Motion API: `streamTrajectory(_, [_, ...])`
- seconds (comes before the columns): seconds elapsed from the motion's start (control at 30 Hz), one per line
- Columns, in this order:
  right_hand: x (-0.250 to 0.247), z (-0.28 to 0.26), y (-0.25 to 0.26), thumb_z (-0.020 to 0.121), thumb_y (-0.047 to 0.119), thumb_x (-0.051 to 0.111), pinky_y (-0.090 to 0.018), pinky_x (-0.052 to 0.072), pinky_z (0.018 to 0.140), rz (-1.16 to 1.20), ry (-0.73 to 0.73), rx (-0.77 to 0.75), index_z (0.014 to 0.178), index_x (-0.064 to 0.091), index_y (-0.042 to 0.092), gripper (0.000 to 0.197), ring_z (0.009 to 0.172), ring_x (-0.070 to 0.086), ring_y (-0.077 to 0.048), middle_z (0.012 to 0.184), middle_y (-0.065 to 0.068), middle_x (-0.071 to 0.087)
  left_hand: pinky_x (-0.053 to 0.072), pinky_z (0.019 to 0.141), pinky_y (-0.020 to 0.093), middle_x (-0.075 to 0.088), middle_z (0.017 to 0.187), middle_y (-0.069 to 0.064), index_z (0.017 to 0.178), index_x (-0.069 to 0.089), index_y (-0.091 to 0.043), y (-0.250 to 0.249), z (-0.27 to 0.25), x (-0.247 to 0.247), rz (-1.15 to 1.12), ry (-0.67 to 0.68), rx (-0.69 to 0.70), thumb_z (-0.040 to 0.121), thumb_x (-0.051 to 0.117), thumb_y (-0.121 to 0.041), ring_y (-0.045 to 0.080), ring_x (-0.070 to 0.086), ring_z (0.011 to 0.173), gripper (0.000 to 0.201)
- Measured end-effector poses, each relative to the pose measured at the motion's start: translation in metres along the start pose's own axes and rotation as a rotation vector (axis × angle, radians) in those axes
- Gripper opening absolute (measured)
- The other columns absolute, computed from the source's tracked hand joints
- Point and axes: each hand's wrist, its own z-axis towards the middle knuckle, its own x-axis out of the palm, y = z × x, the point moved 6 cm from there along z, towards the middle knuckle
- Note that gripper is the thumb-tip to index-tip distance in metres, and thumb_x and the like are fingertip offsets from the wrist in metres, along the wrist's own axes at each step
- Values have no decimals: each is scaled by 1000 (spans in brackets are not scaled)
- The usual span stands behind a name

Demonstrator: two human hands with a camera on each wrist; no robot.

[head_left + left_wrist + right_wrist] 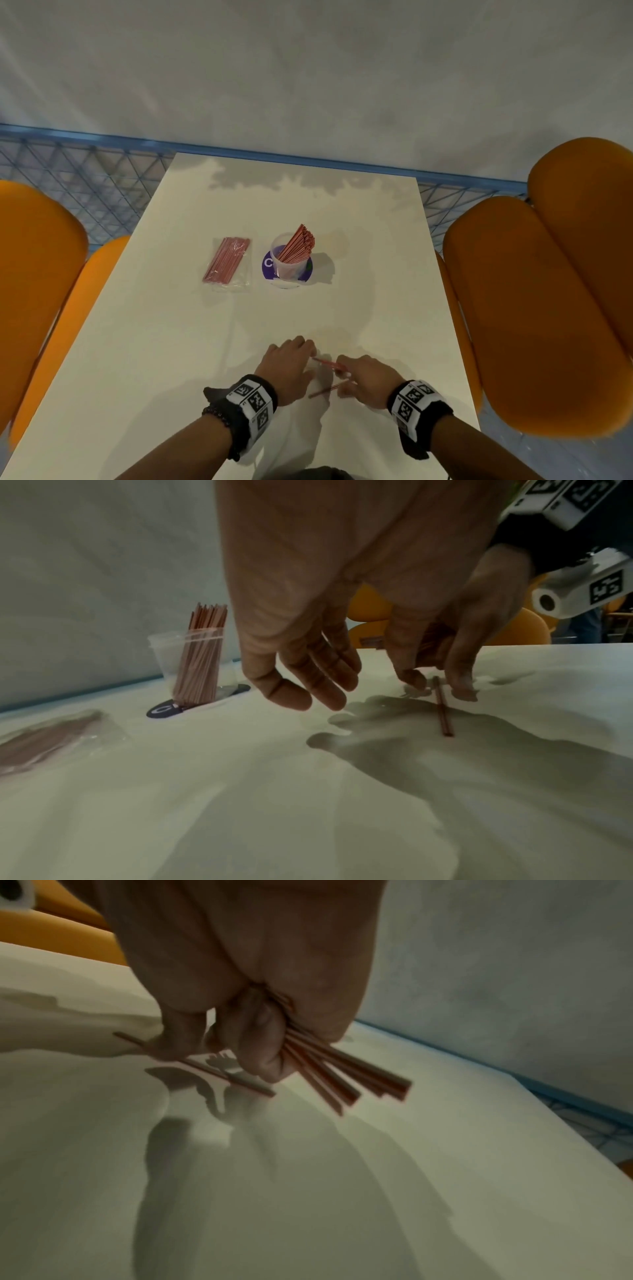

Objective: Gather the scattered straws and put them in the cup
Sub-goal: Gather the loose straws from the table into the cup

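Observation:
A clear plastic cup [291, 260] [164, 653] stands mid-table, packed with red straws [296, 245] [202, 653]. My right hand [359, 377] [240, 1015] grips a bundle of several red straws [342, 1080] in its curled fingers, and a straw end [327, 363] pokes out toward my left hand. The right hand's fingertips [460, 688] touch the table on either side of a loose straw [443, 710] [323, 391] [212, 1068] that lies flat. My left hand [291, 359] [301, 680] hovers just left of it, fingers relaxed and holding nothing.
A clear bag of red straws [227, 260] [51, 739] lies left of the cup. The cup sits on a dark round sticker [269, 263]. Orange chairs [534, 308] flank the white table [171, 342] on both sides, and a blue mesh fence [85, 178] runs behind it.

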Motion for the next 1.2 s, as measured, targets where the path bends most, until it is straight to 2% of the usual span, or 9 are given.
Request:
streamTrajectory(0.1, [5, 8, 3, 80, 34, 65, -35, 40, 72, -28, 3, 18, 89, 56, 21, 18, 85, 49, -23, 94, -2, 52, 37, 90, 37, 51, 120, -2, 120, 47, -22, -3, -6, 13, 24, 64, 0, 88, 53, -33, 22, 51, 110, 34])
streamTrajectory(0.27, [21, 3, 13, 92, 19, 56, -37, 35, 61, -344, -3, -63, 107, 51, 10, 18, 85, 58, -35, 110, -11, 50, 37, 95, 36, 50, 123, -5, 126, 46, -23, 4, -6, 11, -22, 47, -26, 89, 53, -28, 18, 50, 114, 39])
streamTrajectory(0.43, [24, -4, 12, 85, 3, 51, -38, 34, 60, -364, -40, -48, 121, 40, 6, 38, 81, 57, -37, 110, -15, 50, 41, 93, 35, 54, 116, -8, 123, 49, -25, 11, -8, -12, -136, -30, -34, 92, 52, -31, 13, 53, 106, 33])
streamTrajectory(0.6, [-20, 7, -6, 92, 19, 35, -33, 46, 77, 80, -130, 52, 103, 49, 14, 19, 81, 50, -20, 98, -4, 55, 50, 78, 26, 63, 93, -6, 101, 59, -21, 36, -9, -32, -541, -190, -186, 96, 51, -31, 8, 59, 81, 13])
streamTrajectory(0.77, [-103, 14, 40, 103, 23, 36, -25, 34, 51, 772, -337, 11, 80, 45, 16, 25, 55, 37, -11, 65, 2, 44, 49, 73, 31, 70, 89, 5, 98, 64, -13, 34, -12, -45, -1021, -98, -329, 100, 44, -36, 15, 64, 77, 31])
streamTrajectory(0.87, [-140, 11, 91, 102, 31, 40, -26, 23, 46, 1127, -364, -154, 80, 42, 15, 28, 52, 22, -15, 60, 1, 30, 50, 73, 34, 71, 89, 8, 105, 64, -7, 23, -13, -52, -1346, -8, -381, 99, 40, -47, 20, 67, 82, 48])
streamTrajectory(0.93, [-153, 8, 119, 95, 42, 50, -29, 16, 46, 1306, -378, -221, 66, 43, 18, 39, 51, 13, -17, 58, -1, 20, 51, 76, 36, 72, 94, 11, 108, 65, -5, 17, -13, -58, -1531, 46, -424, 98, 38, -52, 25, 68, 88, 55])
streamTrajectory(1.1, [-163, -7, 181, 89, 52, 52, -33, 10, 47, 1438, -442, -338, 52, 26, 17, 57, 46, 10, -16, 48, -2, 14, 45, 98, 47, 67, 106, 21, 112, 61, -1, 8, -16, -78, -2076, 88, -414, 93, 41, -61, 36, 65, 101, 66])
streamTrajectory(1.2, [-159, -14, 207, 84, 57, 58, -32, 13, 45, 1379, -492, -386, 55, 23, 13, 64, 46, 12, -17, 50, -6, 14, 45, 96, 49, 67, 106, 22, 117, 61, 5, 1, -26, -93, -2387, 140, -285, 92, 39, -64, 37, 65, 95, 76])
